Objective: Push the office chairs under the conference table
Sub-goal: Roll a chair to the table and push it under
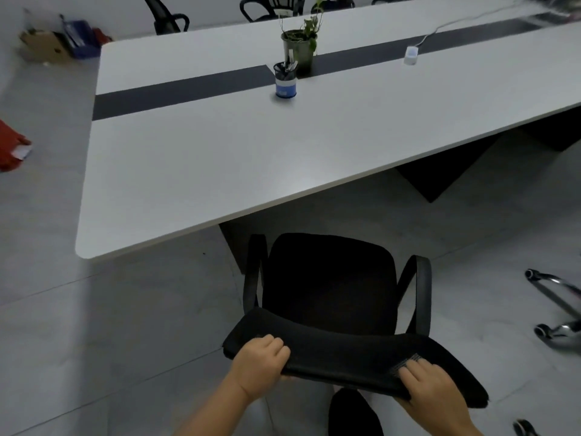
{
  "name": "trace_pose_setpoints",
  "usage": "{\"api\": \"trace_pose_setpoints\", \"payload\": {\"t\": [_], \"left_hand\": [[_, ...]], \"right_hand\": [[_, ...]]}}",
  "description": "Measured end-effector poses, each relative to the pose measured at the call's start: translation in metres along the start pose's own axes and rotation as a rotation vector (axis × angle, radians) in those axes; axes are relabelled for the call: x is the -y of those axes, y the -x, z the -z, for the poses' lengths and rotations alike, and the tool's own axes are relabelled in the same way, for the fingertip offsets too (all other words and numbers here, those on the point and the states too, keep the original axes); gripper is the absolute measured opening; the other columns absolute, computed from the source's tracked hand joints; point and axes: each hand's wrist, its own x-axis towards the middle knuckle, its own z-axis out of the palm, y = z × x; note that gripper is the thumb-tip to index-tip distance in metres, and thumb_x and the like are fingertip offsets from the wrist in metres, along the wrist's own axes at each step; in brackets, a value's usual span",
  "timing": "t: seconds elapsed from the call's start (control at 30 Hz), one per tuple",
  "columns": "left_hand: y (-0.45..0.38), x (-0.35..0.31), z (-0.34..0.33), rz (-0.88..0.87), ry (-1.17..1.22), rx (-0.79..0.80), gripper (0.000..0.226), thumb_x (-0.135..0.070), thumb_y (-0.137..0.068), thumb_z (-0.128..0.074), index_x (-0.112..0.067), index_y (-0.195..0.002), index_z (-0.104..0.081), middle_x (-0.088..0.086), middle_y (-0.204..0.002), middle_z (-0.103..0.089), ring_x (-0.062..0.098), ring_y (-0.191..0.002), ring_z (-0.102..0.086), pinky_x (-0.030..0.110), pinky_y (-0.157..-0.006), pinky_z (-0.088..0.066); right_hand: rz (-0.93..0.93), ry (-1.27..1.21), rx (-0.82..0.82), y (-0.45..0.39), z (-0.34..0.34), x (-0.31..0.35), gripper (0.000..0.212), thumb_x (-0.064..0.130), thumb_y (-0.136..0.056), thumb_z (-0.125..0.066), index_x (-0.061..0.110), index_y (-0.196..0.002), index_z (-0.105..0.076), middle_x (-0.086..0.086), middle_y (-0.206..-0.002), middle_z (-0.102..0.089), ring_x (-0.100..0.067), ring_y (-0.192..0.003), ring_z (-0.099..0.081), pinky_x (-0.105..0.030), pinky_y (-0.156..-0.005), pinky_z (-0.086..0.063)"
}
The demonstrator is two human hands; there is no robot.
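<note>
The conference table (220, 158) runs out past the right edge, its far end blurred. Three office chairs (166, 17) behind it are cut by the top edge (only backs and armrests show). The chrome chair base (556, 309) is clipped at the right. Both forearms leave the bottom edge. The red item (11, 146) is half out at left, unidentifiable.

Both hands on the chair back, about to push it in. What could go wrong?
1. The armrests might catch the conference table edge; their clearance cannot be judged from here.
2. The chair faces the dark table support, so its base could hit it.
3. The left hand and right hand grip the backrest top; a jolt could tip it.
</note>
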Motion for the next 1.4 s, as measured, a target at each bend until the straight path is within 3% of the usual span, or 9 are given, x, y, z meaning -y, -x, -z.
{"api": "trace_pose_setpoints", "payload": {"t": [0.13,0.3,0.57,0.7,0.87,0.97,1.03,1.23,1.4], "left_hand": [[-0.024,-0.003,-0.01,0.096,0.041,0.021,0.033,-0.045,-0.04,-0.077,-0.023,-0.047,-0.054,-0.01,-0.046,-0.05,0.006,-0.042,-0.045,0.013,-0.041,-0.031],[-0.076,-0.006,-0.013,0.209,0.049,0.05,0.051,-0.057,-0.023,-0.084,-0.023,-0.046,-0.054,-0.011,-0.045,-0.049,0.004,-0.04,-0.046,0.013,-0.039,-0.029],[-0.123,0.01,-0.025,0.358,0.075,0.052,0.056,-0.052,-0.024,-0.087,-0.021,-0.054,-0.05,-0.009,-0.046,-0.047,0.006,-0.039,-0.045,0.015,-0.037,-0.029],[-0.142,0.032,-0.026,0.398,0.014,0.017,0.08,-0.052,-0.024,-0.087,-0.023,-0.07,-0.028,-0.005,-0.047,-0.048,0.007,-0.042,-0.046,0.016,-0.039,-0.028],[-0.148,0.067,-0.037,0.457,-0.076,0.021,0.082,-0.042,-0.019,-0.09,-0.02,-0.072,-0.031,-0.005,-0.051,-0.051,0.012,-0.061,-0.03,0.024,-0.05,-0.028],[-0.157,0.089,-0.046,0.409,-0.14,-0.056,0.06,-0.048,-0.044,-0.078,-0.018,-0.075,-0.036,-0.004,-0.066,-0.047,0.014,-0.063,-0.027,0.028,-0.056,-0.025],[-0.17,0.104,-0.049,0.414,-0.15,-0.09,0.044,-0.053,-0.057,-0.057,-0.018,-0.075,-0.037,-0.004,-0.074,-0.035,0.014,-0.063,-0.027,0.028,-0.056,-0.025],[-0.215,0.15,-0.047,0.523,-0.103,0.016,0.078,-0.052,-0.027,-0.086,-0.021,-0.071,-0.029,-0.003,-0.053,-0.049,0.017,-0.061,-0.024,0.019,-0.036,-0.029],[-0.228,0.152,-0.059,0.442,-0.155,-0.136,0.04,-0.053,-0.057,-0.042,-0.017,-0.071,-0.031,0.0,-0.072,-0.029,0.016,-0.061,-0.024,0.029,-0.053,-0.024]], "right_hand": [[0.056,0.037,0.143,-0.032,-0.003,-0.031,0.03,0.03,-0.038,-0.082,0.017,-0.051,-0.058,0.0,-0.052,-0.055,-0.018,-0.05,-0.05,-0.021,-0.051,-0.034],[0.094,0.001,0.22,-0.078,-0.01,-0.085,0.046,0.034,-0.022,-0.089,0.018,-0.054,-0.06,0.002,-0.052,-0.056,-0.015,-0.045,-0.052,-0.019,-0.042,-0.04],[0.301,-0.016,0.268,-0.166,-0.034,-0.136,0.046,0.039,-0.023,-0.087,0.02,-0.052,-0.057,0.005,-0.052,-0.053,-0.013,-0.045,-0.049,-0.018,-0.042,-0.035],[0.324,-0.001,0.306,-0.205,-0.051,-0.144,0.047,0.036,-0.021,-0.087,0.02,-0.052,-0.056,0.005,-0.052,-0.052,-0.014,-0.045,-0.048,-0.02,-0.043,-0.034],[0.368,0.018,0.279,-0.236,-0.075,-0.143,0.037,0.028,-0.03,-0.084,0.02,-0.051,-0.055,0.004,-0.051,-0.049,-0.015,-0.046,-0.045,-0.022,-0.043,-0.031],[0.432,0.048,0.11,-0.259,-0.089,-0.149,0.008,0.016,-0.059,-0.056,0.019,-0.052,-0.056,0.004,-0.051,-0.049,-0.017,-0.055,-0.037,-0.022,-0.052,-0.024],[0.421,0.052,0.057,-0.28,-0.098,-0.155,0.02,0.013,-0.059,-0.039,0.019,-0.052,-0.056,0.003,-0.051,-0.049,-0.016,-0.054,-0.036,-0.027,-0.055,-0.02],[0.454,0.077,0.056,-0.351,-0.115,-0.169,0.021,0.011,-0.057,-0.037,0.019,-0.05,-0.054,0.003,-0.05,-0.049,-0.015,-0.045,-0.043,-0.024,-0.043,-0.03],[0.504,0.078,0.071,-0.362,-0.122,-0.186,0.014,0.017,-0.056,-0.041,0.02,-0.052,-0.054,0.003,-0.051,-0.049,-0.016,-0.046,-0.043,-0.024,-0.042,-0.031]]}}
